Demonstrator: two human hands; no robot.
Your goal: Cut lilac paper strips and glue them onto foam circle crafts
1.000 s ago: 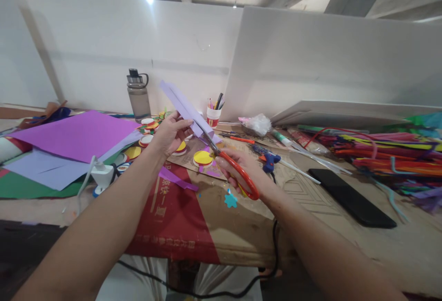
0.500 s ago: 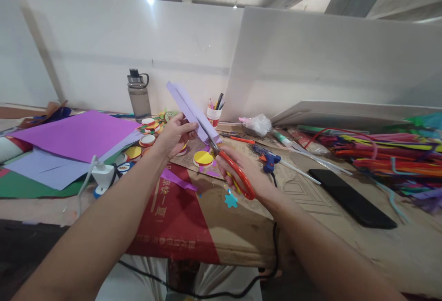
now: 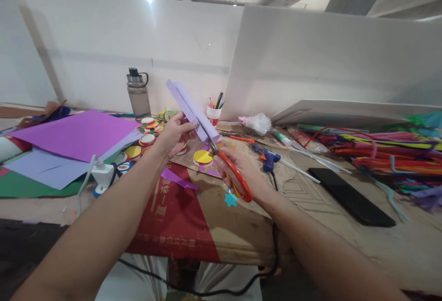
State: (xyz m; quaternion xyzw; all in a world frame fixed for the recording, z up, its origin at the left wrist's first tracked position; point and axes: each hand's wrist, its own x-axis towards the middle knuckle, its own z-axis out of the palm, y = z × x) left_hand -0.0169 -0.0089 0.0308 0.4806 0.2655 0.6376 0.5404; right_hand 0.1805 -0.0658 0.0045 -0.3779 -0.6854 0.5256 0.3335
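A curled strip of light purple paper (image 3: 191, 107) is pinched between the thumb and fingers of my left hand (image 3: 177, 134), raised over the table. My right hand (image 3: 238, 167) grips red-handled scissors (image 3: 238, 174), whose blades lie against the lower part of the purple paper. Below the hands sits a yellow disc (image 3: 203, 157) on cardboard. A blue flower-shaped cutout (image 3: 230, 198) lies just under the scissor handles, and a bright purple strip (image 3: 179, 180) lies below my left hand.
A water bottle (image 3: 138, 95) and a pen cup (image 3: 214, 113) stand at the back. Purple sheets (image 3: 83, 133) lie left, beside a white plug (image 3: 103, 174). To the right are a blue glue gun (image 3: 270, 160), a black phone (image 3: 350, 196) and colourful pipe cleaners (image 3: 386, 153).
The scissor handles in my right hand have shifted slightly left and down. My left hand and the purple paper have hardly moved.
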